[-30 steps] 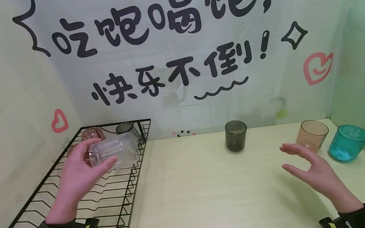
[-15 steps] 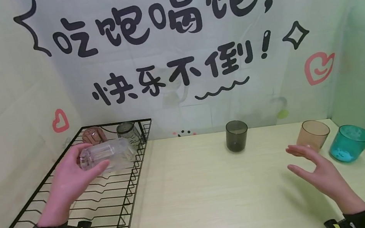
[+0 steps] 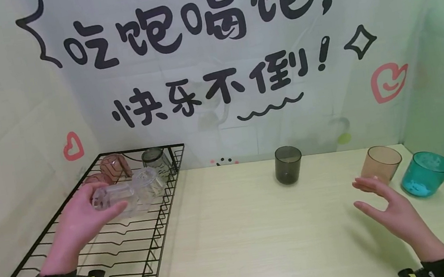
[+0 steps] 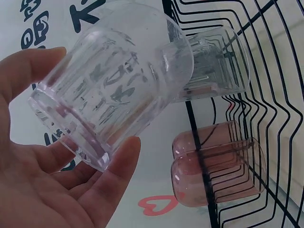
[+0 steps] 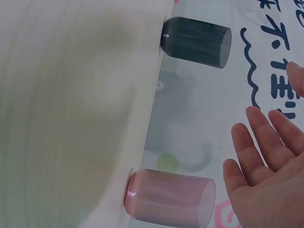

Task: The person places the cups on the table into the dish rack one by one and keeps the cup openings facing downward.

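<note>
My left hand (image 3: 77, 220) grips a clear glass (image 4: 102, 90) near its base, thumb on one side and fingers on the other. The glass is held tilted over the black wire rack (image 3: 157, 251), its mouth pointing away from the palm. Just beyond it in the head view, another clear glass (image 3: 149, 182) sits on the rack. My right hand (image 3: 395, 216) hovers over the table with nothing in it, fingers spread and slightly bent. Behind its fingertips stands a peach-coloured tumbler (image 3: 382, 163).
Two pink glasses (image 4: 218, 175) and a smoky glass (image 3: 157, 162) rest upside down at the rack's far end. On the table (image 3: 252, 233) stand a dark grey tumbler (image 3: 288, 165) at the back and a turquoise tumbler (image 3: 426, 175) at the right. Printed cloth walls enclose the table.
My left hand has moved left and slightly down with the clear glass, so the other clear glass and a second pink one show more. My right hand has drifted slightly right and down.
</note>
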A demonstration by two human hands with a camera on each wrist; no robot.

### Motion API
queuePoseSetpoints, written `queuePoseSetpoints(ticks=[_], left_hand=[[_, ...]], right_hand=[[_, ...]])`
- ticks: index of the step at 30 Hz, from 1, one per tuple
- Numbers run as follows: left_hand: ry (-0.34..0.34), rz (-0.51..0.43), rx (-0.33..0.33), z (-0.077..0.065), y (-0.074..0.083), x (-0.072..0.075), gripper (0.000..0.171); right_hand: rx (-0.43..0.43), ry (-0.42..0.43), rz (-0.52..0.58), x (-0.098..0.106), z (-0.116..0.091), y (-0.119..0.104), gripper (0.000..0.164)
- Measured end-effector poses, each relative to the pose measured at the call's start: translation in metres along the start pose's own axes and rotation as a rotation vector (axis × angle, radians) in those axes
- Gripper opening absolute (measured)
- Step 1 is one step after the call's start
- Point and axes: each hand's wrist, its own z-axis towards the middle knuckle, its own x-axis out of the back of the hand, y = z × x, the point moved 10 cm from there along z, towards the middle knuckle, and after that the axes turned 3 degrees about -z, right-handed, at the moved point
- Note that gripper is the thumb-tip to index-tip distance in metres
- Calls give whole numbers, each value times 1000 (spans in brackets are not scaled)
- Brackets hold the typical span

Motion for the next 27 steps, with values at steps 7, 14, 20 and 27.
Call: queuePoseSetpoints(ticks=[7, 14, 20, 27], left_hand=[[-47, 19, 27, 1, -13, -1, 91], [-73, 68, 43, 0, -23, 2, 89], [-106, 115, 45, 1, -29, 4, 92], [-130, 172, 32, 6, -32, 8, 97]], right_hand=[[-47, -17, -45, 0, 2, 6, 56], [-18, 13, -42, 4, 0, 11, 53], [-10, 22, -68, 8, 0, 15, 51], [-19, 22, -70, 9, 0, 17, 52]])
